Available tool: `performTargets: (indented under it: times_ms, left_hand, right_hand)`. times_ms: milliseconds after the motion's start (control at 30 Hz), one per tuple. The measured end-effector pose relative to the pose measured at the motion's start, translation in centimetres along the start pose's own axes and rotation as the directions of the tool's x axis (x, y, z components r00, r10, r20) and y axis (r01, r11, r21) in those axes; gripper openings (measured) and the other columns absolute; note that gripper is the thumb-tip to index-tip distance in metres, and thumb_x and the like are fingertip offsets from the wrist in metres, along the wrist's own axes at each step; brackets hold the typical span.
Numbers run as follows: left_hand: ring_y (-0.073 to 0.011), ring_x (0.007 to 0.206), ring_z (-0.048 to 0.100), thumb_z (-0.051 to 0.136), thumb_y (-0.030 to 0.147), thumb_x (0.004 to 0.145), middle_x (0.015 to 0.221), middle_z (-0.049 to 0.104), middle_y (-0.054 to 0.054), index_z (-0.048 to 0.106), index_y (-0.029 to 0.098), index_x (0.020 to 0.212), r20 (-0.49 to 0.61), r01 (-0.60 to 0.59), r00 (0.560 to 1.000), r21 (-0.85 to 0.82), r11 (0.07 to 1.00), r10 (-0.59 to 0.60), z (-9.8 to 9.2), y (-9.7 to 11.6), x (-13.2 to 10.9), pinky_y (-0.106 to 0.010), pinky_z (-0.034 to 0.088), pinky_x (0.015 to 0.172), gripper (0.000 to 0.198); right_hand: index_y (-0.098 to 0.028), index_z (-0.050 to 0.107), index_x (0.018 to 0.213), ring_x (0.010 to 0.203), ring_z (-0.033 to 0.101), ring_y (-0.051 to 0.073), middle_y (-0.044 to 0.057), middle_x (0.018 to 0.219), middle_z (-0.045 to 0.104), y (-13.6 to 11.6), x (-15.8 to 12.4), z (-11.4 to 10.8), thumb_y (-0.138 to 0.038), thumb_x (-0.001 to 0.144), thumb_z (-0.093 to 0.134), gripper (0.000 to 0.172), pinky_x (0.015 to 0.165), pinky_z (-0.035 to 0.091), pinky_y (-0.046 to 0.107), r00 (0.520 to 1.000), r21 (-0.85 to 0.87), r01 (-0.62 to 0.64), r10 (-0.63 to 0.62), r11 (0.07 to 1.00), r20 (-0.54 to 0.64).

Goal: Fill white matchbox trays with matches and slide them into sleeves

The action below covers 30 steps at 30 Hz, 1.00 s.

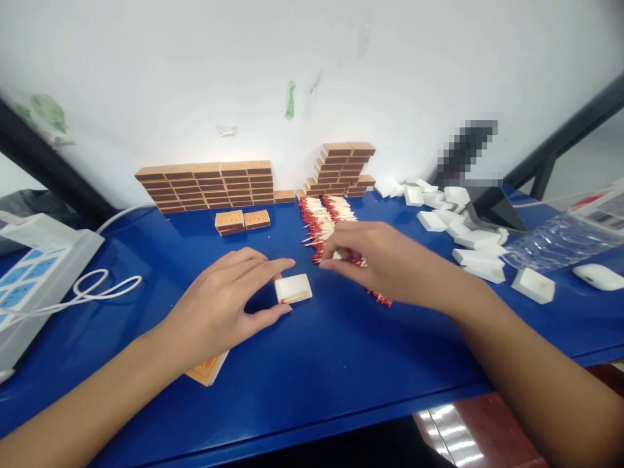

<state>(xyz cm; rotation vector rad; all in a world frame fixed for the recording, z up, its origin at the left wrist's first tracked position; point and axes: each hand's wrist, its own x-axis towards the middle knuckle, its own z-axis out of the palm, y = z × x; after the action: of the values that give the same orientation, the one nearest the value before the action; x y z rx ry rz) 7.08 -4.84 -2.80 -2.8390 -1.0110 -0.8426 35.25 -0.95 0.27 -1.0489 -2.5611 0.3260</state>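
Here the left hand lies low over the blue tabletop. Its grip is closed lightly on a white inner tray, with the forefinger at the tray's far left corner and the thumb at its near left corner. The other fingers are curled loosely behind. The tray sits flat on the tabletop near the middle, just to the right of that hand. A thin line of pale sticks shows along its near edge.

The right hand reaches in from the right, palm down. Its fingertips are drawn together on a few matches at the near end of a long red-tipped heap, which runs back toward the wall. A few stray matches lie beside the right wrist. The two hands are near each other but apart, and the tray lies between them.

A yellow matchbox sleeve pokes out from under the left wrist. Against the wall stand a low stack of brown matchboxes and a taller stepped stack, with two loose matchboxes in front. Empty white trays are scattered to the right, near a clear plastic bag and a small white case. A power strip and its looped white cable lie at the left edge.
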Motion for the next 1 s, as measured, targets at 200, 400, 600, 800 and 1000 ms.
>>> performTargets:
  times_ms: [200, 400, 600, 800, 1000]
  left_hand:
    - [-0.0221, 0.102, 0.070, 0.075, 0.036, 0.097, 0.107, 0.073, -0.005, 0.063, 0.022, 0.139, 0.028, 0.045, 0.999, -0.013, 0.999, -0.045, -0.1, -0.6, -0.5, -0.039, 0.060, 0.092, 0.046]
    - [-0.0221, 0.103, 0.070, 0.074, 0.038, 0.098, 0.108, 0.074, -0.005, 0.063, 0.021, 0.138, 0.026, 0.048, 0.999, -0.026, 0.999, -0.047, -0.1, -0.9, -0.4, -0.040, 0.059, 0.095, 0.044]
    - [-0.0229, 0.103, 0.070, 0.074, 0.038, 0.098, 0.108, 0.074, -0.006, 0.064, 0.022, 0.138, 0.027, 0.053, 0.998, -0.035, 0.998, -0.052, -0.2, -0.8, -0.5, -0.039, 0.059, 0.093, 0.044]
    - [-0.0225, 0.105, 0.070, 0.075, 0.039, 0.098, 0.111, 0.076, -0.005, 0.064, 0.023, 0.136, 0.041, 0.060, 0.997, -0.027, 0.998, -0.059, -0.3, -1.0, -0.5, -0.040, 0.057, 0.099, 0.043]
    - [-0.0228, 0.104, 0.071, 0.075, 0.038, 0.097, 0.110, 0.076, -0.005, 0.063, 0.024, 0.138, 0.032, 0.061, 0.998, -0.041, 0.997, -0.059, -0.3, -1.0, -0.4, -0.039, 0.058, 0.096, 0.044]
  right_hand:
    - [-0.019, 0.074, 0.089, 0.083, 0.064, 0.020, 0.005, 0.090, 0.072, 3.4, -0.3, -0.8, -0.018, 0.094, 0.069, 0.007, 0.072, 0.043, 0.032, 0.990, -0.118, -0.083, 0.096, 0.990, 0.107]
    - [-0.020, 0.074, 0.090, 0.083, 0.063, 0.021, 0.006, 0.091, 0.074, 3.5, -0.3, -0.3, -0.019, 0.095, 0.065, 0.010, 0.071, 0.043, 0.033, 0.975, -0.102, -0.123, 0.140, 0.987, 0.172]
    - [-0.019, 0.072, 0.089, 0.079, 0.059, 0.019, 0.005, 0.088, 0.071, 3.5, -0.2, -0.7, -0.019, 0.094, 0.063, 0.010, 0.070, 0.041, 0.031, 0.981, -0.082, -0.123, 0.134, 0.989, 0.143]
    - [-0.019, 0.069, 0.086, 0.077, 0.056, 0.018, 0.006, 0.089, 0.069, 3.3, 0.0, -0.7, -0.016, 0.093, 0.061, 0.010, 0.070, 0.039, 0.031, 0.972, -0.114, -0.136, 0.155, 0.984, 0.177]
    - [-0.020, 0.063, 0.084, 0.075, 0.054, 0.017, 0.004, 0.085, 0.067, 3.1, -0.1, -0.1, -0.020, 0.095, 0.059, 0.012, 0.068, 0.038, 0.031, 0.969, -0.077, -0.135, 0.147, 0.988, 0.197]
